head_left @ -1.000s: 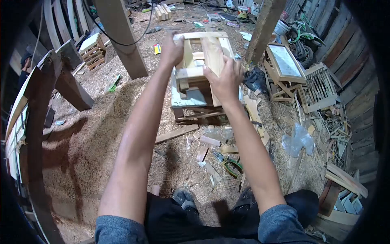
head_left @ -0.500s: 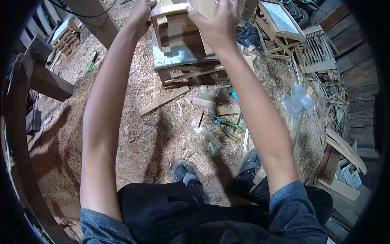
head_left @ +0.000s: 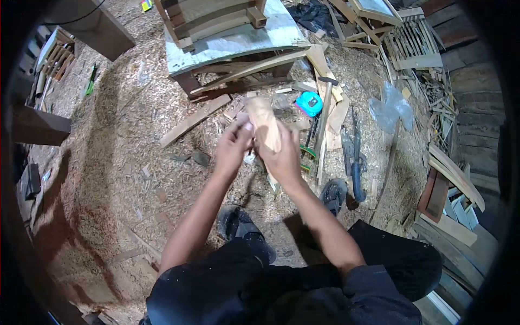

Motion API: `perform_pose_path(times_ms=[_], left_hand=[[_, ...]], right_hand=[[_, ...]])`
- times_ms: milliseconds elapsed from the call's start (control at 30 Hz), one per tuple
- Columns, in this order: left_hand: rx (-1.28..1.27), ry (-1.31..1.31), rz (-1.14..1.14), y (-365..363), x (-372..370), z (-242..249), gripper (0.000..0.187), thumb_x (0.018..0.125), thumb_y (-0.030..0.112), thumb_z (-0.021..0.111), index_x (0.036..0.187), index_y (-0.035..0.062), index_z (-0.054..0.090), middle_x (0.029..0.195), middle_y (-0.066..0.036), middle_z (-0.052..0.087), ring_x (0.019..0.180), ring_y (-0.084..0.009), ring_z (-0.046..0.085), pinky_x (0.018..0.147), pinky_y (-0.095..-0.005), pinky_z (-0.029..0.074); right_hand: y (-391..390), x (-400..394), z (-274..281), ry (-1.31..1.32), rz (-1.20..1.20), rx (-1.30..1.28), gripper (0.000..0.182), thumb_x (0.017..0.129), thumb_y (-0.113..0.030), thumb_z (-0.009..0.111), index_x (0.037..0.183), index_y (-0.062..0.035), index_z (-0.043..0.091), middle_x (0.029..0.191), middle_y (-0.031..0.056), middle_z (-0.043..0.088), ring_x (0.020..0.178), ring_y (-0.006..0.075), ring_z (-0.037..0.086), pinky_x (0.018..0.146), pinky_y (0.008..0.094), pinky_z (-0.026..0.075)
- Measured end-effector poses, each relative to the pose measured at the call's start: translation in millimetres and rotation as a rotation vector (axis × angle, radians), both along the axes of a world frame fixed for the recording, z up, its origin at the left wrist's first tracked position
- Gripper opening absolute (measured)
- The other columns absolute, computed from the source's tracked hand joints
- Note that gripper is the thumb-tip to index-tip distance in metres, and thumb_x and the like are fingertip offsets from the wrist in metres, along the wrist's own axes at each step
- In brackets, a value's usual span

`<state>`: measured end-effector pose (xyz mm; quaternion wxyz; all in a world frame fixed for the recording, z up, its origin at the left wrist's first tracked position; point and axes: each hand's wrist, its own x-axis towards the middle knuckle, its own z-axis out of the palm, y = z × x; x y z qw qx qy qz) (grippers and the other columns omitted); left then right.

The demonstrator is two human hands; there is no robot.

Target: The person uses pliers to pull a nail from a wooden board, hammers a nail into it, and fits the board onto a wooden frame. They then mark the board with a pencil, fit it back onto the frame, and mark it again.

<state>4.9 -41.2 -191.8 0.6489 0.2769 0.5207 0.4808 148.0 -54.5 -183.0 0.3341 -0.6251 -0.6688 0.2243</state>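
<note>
Both hands hold one short wooden slat (head_left: 264, 122) in front of me, above the sawdust floor. My right hand (head_left: 281, 160) grips its lower part from the right. My left hand (head_left: 234, 145) pinches its left edge with closed fingers. The small wooden crate (head_left: 211, 15) stands apart on the low, pale-topped work table (head_left: 254, 39) at the top of the view. A turquoise tape measure (head_left: 309, 102) lies on the floor just right of the slat.
Sawdust and offcuts cover the floor. A loose board (head_left: 192, 121) lies left of my hands. A hammer (head_left: 324, 111), pliers and a dark-handled tool (head_left: 355, 162) lie to the right. Slatted frames (head_left: 414, 46) and stacked wood crowd the right side. My feet (head_left: 238, 227) are below.
Both hands have left the crate on the table and come down toward me. They now hold a single slat. The view has tilted down toward the floor.
</note>
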Motion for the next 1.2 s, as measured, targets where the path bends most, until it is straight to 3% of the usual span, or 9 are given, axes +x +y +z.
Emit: perform_pose_path(times_ms=[167,300,467,667,700,733,800,933,1200], left_hand=[[-0.145,-0.139,0.089,-1,9,-52,0.017,0.096,0.011,0.057,0.105,-0.0005,0.066,0.079,-0.001,0.066,0.059,-0.0064,0.055,0.051,-0.0213,0.041],[-0.142,-0.032,0.055,4,-1,-71,0.020,0.098,0.015,0.055,0.109,-0.0012,0.061,0.088,-0.006,0.067,0.067,-0.0115,0.063,0.058,-0.0251,0.050],[-0.128,-0.052,0.055,0,11,-49,0.021,0.098,0.015,0.054,0.109,-0.0006,0.062,0.090,-0.006,0.067,0.071,-0.0123,0.063,0.062,-0.0264,0.050],[-0.082,-0.074,0.117,-3,16,-40,0.019,0.098,0.017,0.056,0.107,0.0016,0.063,0.089,-0.003,0.067,0.073,-0.0095,0.061,0.065,-0.0248,0.047],[-0.065,-0.052,0.080,-1,15,-39,0.019,0.098,0.017,0.056,0.106,0.0019,0.063,0.089,-0.002,0.067,0.072,-0.0089,0.060,0.064,-0.0245,0.046],[-0.046,-0.030,0.043,1,15,-38,0.019,0.098,0.018,0.056,0.105,0.0022,0.063,0.088,-0.002,0.067,0.070,-0.0083,0.059,0.062,-0.0243,0.045],[-0.035,-0.036,0.041,2,16,-37,0.019,0.098,0.017,0.057,0.105,0.0005,0.062,0.089,-0.003,0.068,0.073,-0.0085,0.060,0.065,-0.0242,0.047],[-0.001,-0.069,0.091,-1,19,-25,0.017,0.097,0.015,0.058,0.105,0.0003,0.061,0.087,-0.003,0.068,0.073,-0.0073,0.060,0.066,-0.0226,0.047],[-0.010,-0.062,0.067,0,16,-4,0.013,0.097,0.017,0.059,0.099,0.0035,0.060,0.080,0.000,0.066,0.064,-0.0056,0.057,0.056,-0.0215,0.045]], right_hand=[[8,38,-13,0.047,0.187,-0.099,0.038,0.087,-0.015,0.066,0.120,0.0030,0.059,0.112,0.0203,0.055,0.108,0.0356,0.057,0.095,0.0461,0.046],[42,83,-39,-0.435,0.195,0.077,0.032,0.084,-0.010,0.063,0.114,0.0007,0.063,0.111,0.0187,0.057,0.108,0.0348,0.055,0.096,0.0481,0.042],[48,100,-47,-0.552,0.307,0.050,0.036,0.081,-0.008,0.067,0.116,-0.0034,0.060,0.111,0.0153,0.058,0.108,0.0350,0.055,0.095,0.0448,0.041],[48,77,2,-0.001,-0.015,-0.165,0.036,0.090,-0.013,0.068,0.118,-0.0009,0.050,0.097,0.0207,0.060,0.093,0.0419,0.062,0.082,0.0440,0.049],[52,72,-5,0.018,0.030,0.074,0.038,0.093,-0.016,0.066,0.122,-0.0031,0.046,0.085,0.0156,0.061,0.075,0.0289,0.064,0.065,0.0374,0.050],[51,72,-8,0.019,0.032,0.077,0.038,0.093,-0.016,0.066,0.122,-0.0031,0.046,0.085,0.0156,0.061,0.075,0.0289,0.064,0.065,0.0374,0.050],[50,66,-3,0.522,0.009,-0.478,0.031,0.096,-0.019,0.063,0.120,-0.0061,0.049,0.081,0.0085,0.060,0.060,0.0138,0.055,0.050,0.0282,0.041],[43,58,18,1.003,0.064,-0.753,0.033,0.104,-0.037,0.047,0.117,-0.0065,0.053,0.079,0.0035,0.057,0.055,0.0062,0.047,0.047,0.0210,0.036],[25,29,12,0.778,-0.088,-0.361,0.038,0.103,-0.033,0.052,0.106,0.0013,0.067,0.090,0.0008,0.066,0.082,0.0057,0.056,0.074,0.0236,0.045]])
